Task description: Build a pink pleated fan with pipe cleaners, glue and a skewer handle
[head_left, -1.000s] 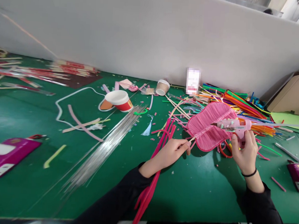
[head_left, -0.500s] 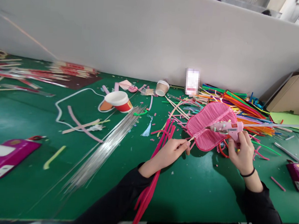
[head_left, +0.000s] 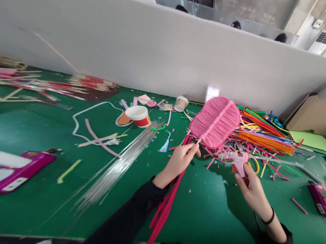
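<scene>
My left hand (head_left: pixel 180 160) pinches the thin wooden stick handle of a pink fan (head_left: pixel 216 121). The fan's ribbed, rounded face is raised off the table, with a strip down its middle. In my right hand (head_left: pixel 254 188) is a pink glue gun (head_left: pixel 239 161), gripped by its handle, with a long clear glue stick out of its back. Its nozzle points left, below the fan and apart from it. Deep pink pipe cleaners (head_left: pixel 169 203) lie under my left wrist and run toward the table's front edge.
Colourful pipe cleaners (head_left: pixel 269 141) are heaped at the right, by a cardboard box (head_left: pixel 315 113). A bundle of silver wires (head_left: pixel 121 163), a red and white paper cup (head_left: pixel 138 117) and a blue tassel (head_left: pixel 165 142) lie left of centre. A purple device (head_left: pixel 24 172) is at far left.
The glue gun has come down and away from the fan's middle strip. My left hand has moved the fan left and up. The head view has shifted.
</scene>
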{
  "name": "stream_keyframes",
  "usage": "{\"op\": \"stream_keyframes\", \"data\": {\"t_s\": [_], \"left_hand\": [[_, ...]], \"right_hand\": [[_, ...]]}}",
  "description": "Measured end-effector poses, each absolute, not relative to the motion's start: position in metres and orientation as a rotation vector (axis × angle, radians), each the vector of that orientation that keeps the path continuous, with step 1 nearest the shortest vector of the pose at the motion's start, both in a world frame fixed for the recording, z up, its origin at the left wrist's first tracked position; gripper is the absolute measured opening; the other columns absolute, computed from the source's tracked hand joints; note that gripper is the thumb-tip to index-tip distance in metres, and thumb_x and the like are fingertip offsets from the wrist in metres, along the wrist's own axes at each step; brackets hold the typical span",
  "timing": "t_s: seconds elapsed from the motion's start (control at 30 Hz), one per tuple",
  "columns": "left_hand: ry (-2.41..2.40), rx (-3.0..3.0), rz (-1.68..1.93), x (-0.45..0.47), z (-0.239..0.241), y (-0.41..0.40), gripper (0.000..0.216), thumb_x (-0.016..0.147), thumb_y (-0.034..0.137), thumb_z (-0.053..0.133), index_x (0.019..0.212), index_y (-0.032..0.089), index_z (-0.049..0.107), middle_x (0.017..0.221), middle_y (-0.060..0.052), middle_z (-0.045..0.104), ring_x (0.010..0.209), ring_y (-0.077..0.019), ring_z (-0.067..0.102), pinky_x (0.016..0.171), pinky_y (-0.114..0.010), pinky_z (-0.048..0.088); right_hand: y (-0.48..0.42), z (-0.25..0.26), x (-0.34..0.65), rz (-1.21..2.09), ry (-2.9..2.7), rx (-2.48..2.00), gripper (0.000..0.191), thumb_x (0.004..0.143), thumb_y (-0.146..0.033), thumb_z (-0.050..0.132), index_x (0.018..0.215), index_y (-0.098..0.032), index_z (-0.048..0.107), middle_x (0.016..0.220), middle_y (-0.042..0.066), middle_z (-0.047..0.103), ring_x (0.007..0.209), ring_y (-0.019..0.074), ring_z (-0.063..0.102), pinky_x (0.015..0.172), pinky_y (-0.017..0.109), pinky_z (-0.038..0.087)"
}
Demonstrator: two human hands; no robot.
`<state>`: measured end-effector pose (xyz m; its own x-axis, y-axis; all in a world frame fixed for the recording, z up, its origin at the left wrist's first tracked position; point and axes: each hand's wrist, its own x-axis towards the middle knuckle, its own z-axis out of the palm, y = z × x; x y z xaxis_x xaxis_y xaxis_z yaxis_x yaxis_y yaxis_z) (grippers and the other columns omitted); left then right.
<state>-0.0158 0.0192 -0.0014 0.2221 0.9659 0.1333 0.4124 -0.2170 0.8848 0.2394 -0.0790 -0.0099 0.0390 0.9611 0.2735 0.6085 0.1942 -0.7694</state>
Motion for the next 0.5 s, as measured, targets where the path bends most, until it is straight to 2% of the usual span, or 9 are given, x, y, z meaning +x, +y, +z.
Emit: {"op": "stream_keyframes", "data": {"t_s": [0.07, 0.17, 0.37, 0.5], "left_hand": [[1.336, 1.743, 1.033, -0.021, 0.000, 0.023, 0.049, 0.093, 0.052, 0.040, 0.069, 0.017, 0.064, 0.050, 0.004, 0.042, 0.049, -0.0133, 0.041, 0.052, -0.026, 0.031], [1.387, 1.730, 1.106, -0.026, 0.002, 0.027, 0.047, 0.093, 0.050, 0.041, 0.069, 0.018, 0.064, 0.048, 0.004, 0.040, 0.047, -0.0133, 0.041, 0.051, -0.026, 0.030], [1.386, 1.722, 1.158, -0.030, 0.005, 0.029, 0.045, 0.093, 0.048, 0.041, 0.068, 0.018, 0.064, 0.050, 0.004, 0.043, 0.048, -0.0128, 0.039, 0.052, -0.026, 0.030], [1.400, 1.690, 1.198, -0.034, 0.007, 0.030, 0.044, 0.093, 0.047, 0.042, 0.067, 0.018, 0.063, 0.050, 0.004, 0.043, 0.048, -0.0128, 0.039, 0.052, -0.026, 0.030]], "right_hand": [[-0.085, -0.021, 0.247, 0.732, -1.485, -1.525, 0.043, 0.086, -0.058, 0.057, 0.102, -0.018, 0.062, 0.081, 0.004, 0.063, 0.067, 0.0171, 0.057, 0.059, 0.027, 0.049], [-0.092, -0.024, 0.256, 0.983, -1.257, -1.574, 0.062, 0.077, -0.071, 0.062, 0.104, -0.016, 0.067, 0.065, 0.000, 0.057, 0.056, 0.0145, 0.051, 0.051, 0.025, 0.044], [-0.091, -0.013, 0.259, 1.198, -1.009, -1.487, 0.061, 0.060, -0.060, 0.083, 0.098, -0.014, 0.074, 0.076, 0.004, 0.067, 0.060, 0.0121, 0.053, 0.053, 0.023, 0.041], [-0.083, -0.019, 0.263, 1.233, -0.911, -1.533, 0.067, 0.051, -0.061, 0.087, 0.096, -0.013, 0.077, 0.070, 0.004, 0.068, 0.058, 0.0127, 0.054, 0.053, 0.024, 0.042]]}}
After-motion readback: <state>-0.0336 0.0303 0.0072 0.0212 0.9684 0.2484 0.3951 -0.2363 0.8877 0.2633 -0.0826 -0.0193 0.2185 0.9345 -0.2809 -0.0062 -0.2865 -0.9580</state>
